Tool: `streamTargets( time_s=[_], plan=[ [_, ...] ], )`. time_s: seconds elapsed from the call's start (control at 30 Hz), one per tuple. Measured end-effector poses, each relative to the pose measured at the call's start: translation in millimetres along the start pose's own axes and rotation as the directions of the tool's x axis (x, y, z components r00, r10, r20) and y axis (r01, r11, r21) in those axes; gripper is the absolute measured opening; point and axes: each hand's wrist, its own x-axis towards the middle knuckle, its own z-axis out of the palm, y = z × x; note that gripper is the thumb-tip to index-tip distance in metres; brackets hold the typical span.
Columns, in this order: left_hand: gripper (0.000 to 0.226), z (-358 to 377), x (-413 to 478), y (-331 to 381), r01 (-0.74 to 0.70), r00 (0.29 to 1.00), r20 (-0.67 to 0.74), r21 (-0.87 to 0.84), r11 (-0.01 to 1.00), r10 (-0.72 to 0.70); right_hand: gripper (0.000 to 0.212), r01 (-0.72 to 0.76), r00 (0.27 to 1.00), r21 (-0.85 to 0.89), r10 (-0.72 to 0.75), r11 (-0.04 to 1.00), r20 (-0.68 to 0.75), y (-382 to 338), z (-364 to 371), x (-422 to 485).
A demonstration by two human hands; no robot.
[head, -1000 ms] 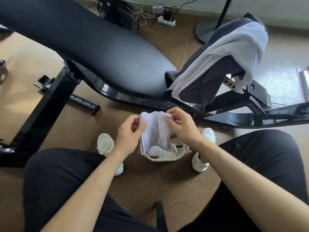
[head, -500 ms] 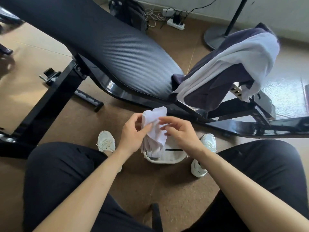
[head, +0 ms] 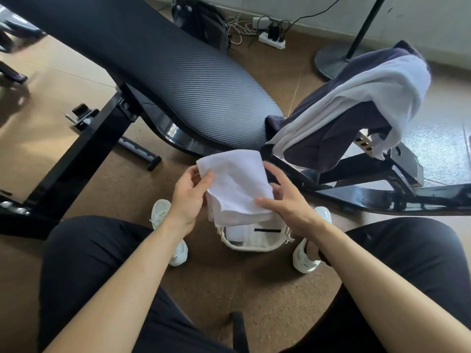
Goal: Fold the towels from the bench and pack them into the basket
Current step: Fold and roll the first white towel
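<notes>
I hold a small white towel (head: 237,184), folded into a flat rectangle, above the white woven basket (head: 251,247) on the floor between my feet. My left hand (head: 190,197) grips its left edge, thumb on top. My right hand (head: 285,200) holds its right side, thumb pressed on the lower right corner and fingers underneath. Something white lies folded inside the basket. On the black bench (head: 178,80), a white towel (head: 369,98) is draped over a dark purple towel (head: 336,138) at the right end.
The bench's black steel frame (head: 84,154) and lower rail (head: 382,197) run close behind the basket. A fan stand base (head: 331,59), a power strip (head: 271,42) with cables and a black bag (head: 204,19) sit by the far wall. My white shoes flank the basket.
The towel went from a bunched, hanging strip pinched between both hands to a flat folded rectangle. The hands have spread apart to its two sides.
</notes>
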Motion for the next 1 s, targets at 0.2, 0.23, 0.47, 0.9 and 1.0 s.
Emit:
streamTargets(
  time_s=[0.2, 0.23, 0.47, 0.9, 1.0],
  plan=[
    [0.037, -3, 5, -1, 0.035, 0.996, -0.08, -0.01, 0.999, -0.036, 0.074, 0.105, 0.994, -0.192, -0.109, 0.976, -0.01, -6, 1, -8],
    [0.038, -3, 5, -1, 0.021, 0.996, -0.082, -0.012, 1.0, -0.022, 0.068, 0.11, 0.993, -0.183, -0.115, 0.977, -0.014, -7, 3, -9],
    [0.039, -3, -4, 4, -0.147, 0.98, 0.151, 0.092, 0.985, 0.132, 0.06, 0.106, 0.992, -0.167, -0.115, 0.98, -0.046, -7, 4, -9],
    [0.083, -7, -6, 6, -0.316, 0.925, 0.359, 0.531, 0.786, 0.129, 0.052, 0.04, 0.998, -0.102, -0.045, 0.994, -0.045, -12, -3, -11],
    [0.085, -6, -6, 5, -0.286, 0.934, 0.345, 0.574, 0.767, 0.09, 0.074, 0.013, 0.996, -0.151, 0.0, 0.988, 0.088, -11, -8, -8]
  ],
)
